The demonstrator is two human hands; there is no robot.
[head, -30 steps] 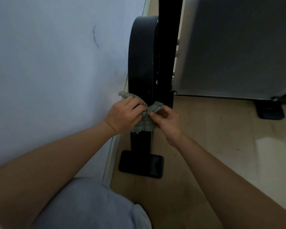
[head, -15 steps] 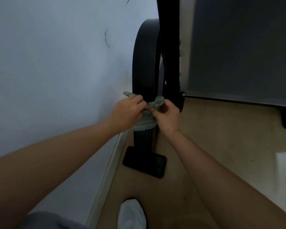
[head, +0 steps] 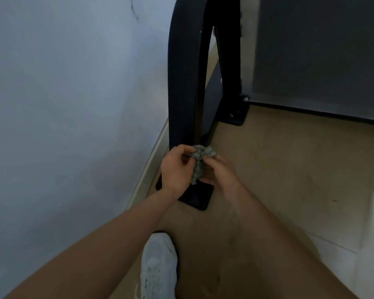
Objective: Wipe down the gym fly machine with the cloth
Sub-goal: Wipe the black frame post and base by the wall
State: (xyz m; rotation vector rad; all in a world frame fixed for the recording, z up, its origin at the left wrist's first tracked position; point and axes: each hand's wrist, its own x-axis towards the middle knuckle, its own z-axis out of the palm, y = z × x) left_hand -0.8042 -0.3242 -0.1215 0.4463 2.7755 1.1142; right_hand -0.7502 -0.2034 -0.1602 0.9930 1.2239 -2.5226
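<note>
Cloth: the grey-green cloth (head: 200, 155) is bunched into a tight wad between the two hands, low against the machine, just above its foot plate (head: 200, 199).
Left hand: the left hand (head: 176, 169) has its fingers curled round the wad from the wall side.
Right hand: the right hand (head: 221, 172) pinches the other end from the open-floor side, fingertips meeting the left's.
Contact: from where I stand I can't quite tell whether the wad is pressing on the metal or held just in front of it.
Machine: the black curved post (head: 183, 83) rises straight up and away from the hands, its long axis running from the foot plate towards the top of the view. The hands sit at its lowest end, so nearly all its length lies above them.
Nearer hand: both are about level; the left is closer to the post's outer face.
Tight side: the wall (head: 63, 93) and skirting (head: 148, 167) run close along the post's left, leaving a narrow gap.
Open side: bare floor (head: 289, 169) to the right; a second upright (head: 228, 61) and a grey panel (head: 322, 50) stand beyond.
Underfoot: a white shoe (head: 158, 266) is planted near the plate.
Likely next: probably a regrip, then a stroke upward.
</note>
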